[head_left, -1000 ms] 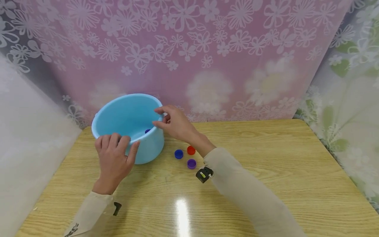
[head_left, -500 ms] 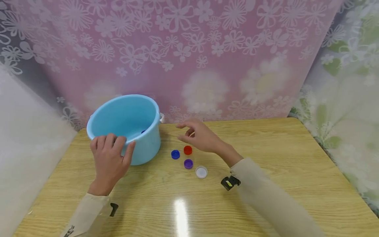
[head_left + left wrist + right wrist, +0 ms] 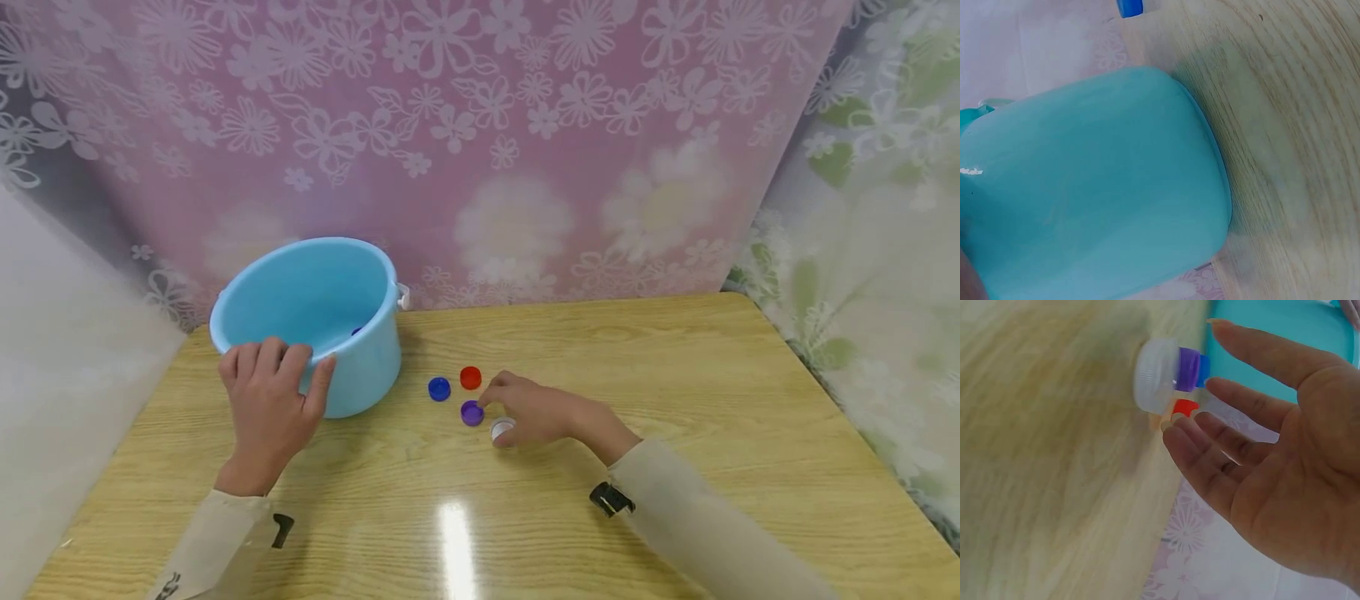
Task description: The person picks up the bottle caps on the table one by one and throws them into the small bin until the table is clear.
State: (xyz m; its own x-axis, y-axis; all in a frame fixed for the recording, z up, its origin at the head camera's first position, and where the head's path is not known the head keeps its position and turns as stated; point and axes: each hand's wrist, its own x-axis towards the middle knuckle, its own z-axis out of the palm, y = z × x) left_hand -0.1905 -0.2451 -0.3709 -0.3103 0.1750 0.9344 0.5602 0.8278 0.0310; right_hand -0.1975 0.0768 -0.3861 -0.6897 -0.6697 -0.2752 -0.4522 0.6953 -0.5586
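Observation:
A light blue bucket (image 3: 367, 375) stands at the left on the table. My left hand (image 3: 270, 408) grips its near rim, fingers over the edge and thumb along it. Inside the bucket a bit of a dark purple cap (image 3: 356, 332) shows. My right hand (image 3: 536, 410) hovers over a whitish bottle cap (image 3: 501, 427), partly covering it in the head view. In the right wrist view its fingers are spread and loosely bent, apart from the whitish cap (image 3: 1155, 375). A purple cap (image 3: 472, 414), a blue cap (image 3: 439, 389) and a red cap (image 3: 470, 377) lie close by.
The wooden table (image 3: 675, 375) extends to the right of the caps. A pink flowered curtain (image 3: 510, 167) hangs along its back edge. A white handle fitting (image 3: 404, 297) juts from the bucket's right side.
My right hand has left the bucket's right rim and moved right and down to the whitish cap, which came into view on the way. My left hand has stayed on the rim.

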